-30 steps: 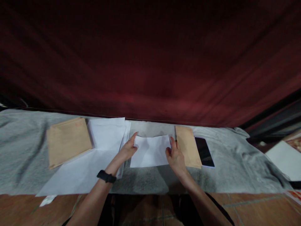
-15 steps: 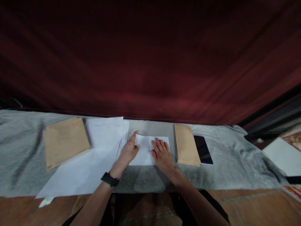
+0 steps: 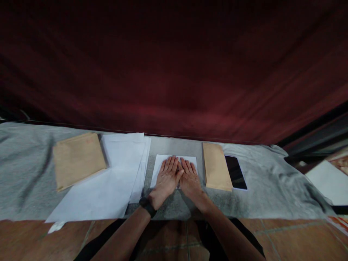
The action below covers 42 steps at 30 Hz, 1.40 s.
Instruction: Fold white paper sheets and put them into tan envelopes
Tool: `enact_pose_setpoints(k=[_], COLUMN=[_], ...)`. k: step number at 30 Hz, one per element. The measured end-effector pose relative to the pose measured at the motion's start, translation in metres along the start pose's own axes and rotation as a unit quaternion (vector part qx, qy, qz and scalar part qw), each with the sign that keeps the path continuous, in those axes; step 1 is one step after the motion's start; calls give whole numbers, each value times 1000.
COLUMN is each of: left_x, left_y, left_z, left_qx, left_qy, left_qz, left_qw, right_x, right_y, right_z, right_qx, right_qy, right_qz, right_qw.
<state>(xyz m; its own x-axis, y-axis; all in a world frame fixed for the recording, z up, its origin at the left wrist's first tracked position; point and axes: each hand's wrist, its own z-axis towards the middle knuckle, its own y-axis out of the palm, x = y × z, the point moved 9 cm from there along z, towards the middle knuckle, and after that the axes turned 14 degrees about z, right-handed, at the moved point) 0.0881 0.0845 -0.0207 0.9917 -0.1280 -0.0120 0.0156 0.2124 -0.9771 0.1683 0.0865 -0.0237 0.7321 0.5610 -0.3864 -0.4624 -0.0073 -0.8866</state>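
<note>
Both palms lie flat on a white sheet of paper, which looks folded, on a grey cloth. My left hand, with a dark watch on its wrist, has its fingers stretched out over the middle of the sheet. Beside it my right hand presses on the right part, fingers spread, the two thumbs meeting or overlapping. Most of the paper is hidden under the hands; its top edge and left corner show.
To the left are loose white sheets and a stack of brown envelopes. On the right lie more brown envelopes and a phone. A dark red curtain hangs behind the grey cloth.
My left hand has moved right from the paper's left edge, its pointing finger now flat with the others beside my right hand. The right hand has barely moved.
</note>
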Motion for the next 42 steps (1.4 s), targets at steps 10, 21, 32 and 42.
enact_pose_setpoints(k=[10,21,32,42], left_x=[-16,-32,-39,-38], left_y=[1,-2,-4,-8], left_z=[-3,-13,-20,-19], left_qx=[23,6,33,12], left_qy=[-45,-102,-133,-123], left_qz=[3,39,21,32], left_qw=[999,994,990,992], right_x=[14,29,30,3], right_y=[-5,-14,-22,-4], right_z=[-3,-10,-14,-3], right_qx=[49,113,133,10], right_qy=[29,59,53,3], right_qz=[6,24,31,38], right_qw=[998,992,989,999])
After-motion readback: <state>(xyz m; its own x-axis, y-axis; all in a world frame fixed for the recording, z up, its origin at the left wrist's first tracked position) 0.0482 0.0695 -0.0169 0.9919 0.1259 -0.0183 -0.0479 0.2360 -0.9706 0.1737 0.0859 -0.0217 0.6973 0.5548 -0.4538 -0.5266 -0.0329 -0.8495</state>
